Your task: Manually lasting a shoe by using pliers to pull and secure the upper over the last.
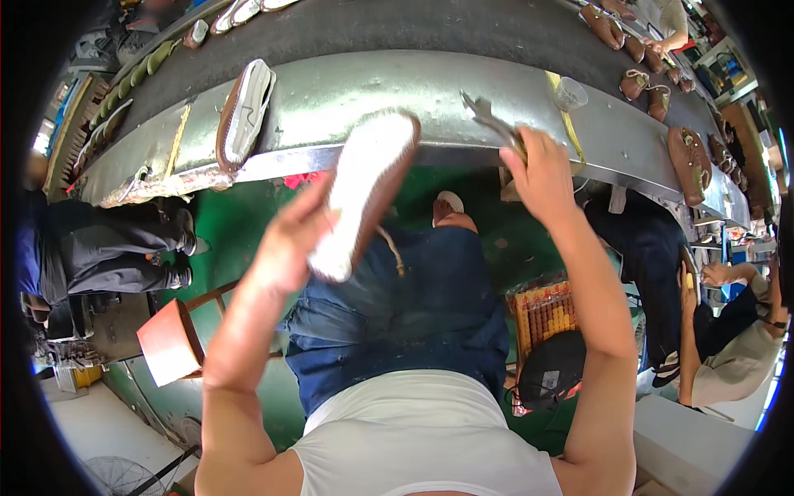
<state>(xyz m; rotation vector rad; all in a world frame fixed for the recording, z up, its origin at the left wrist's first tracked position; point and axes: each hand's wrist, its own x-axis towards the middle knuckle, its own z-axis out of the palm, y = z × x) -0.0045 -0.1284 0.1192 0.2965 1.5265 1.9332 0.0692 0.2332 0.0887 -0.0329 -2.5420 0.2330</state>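
Observation:
My left hand is closed round a brown shoe upper, held tilted in front of the bench edge with its white underside facing up. A light-coloured lace dangles from it over my lap. On the right, my right hand grips a pair of metal pliers, whose jaws point up and left over the metal bench ledge. Their handles are mostly hidden in my fist. Another brown shoe with a white underside lies on its side on the ledge, left of the held one. The pliers and shoe are apart.
Behind the ledge runs a dark belt. A clear plastic cup stands at right, with several brown shoes farther along. People sit on both sides. A stool and a beaded seat stand on the green floor.

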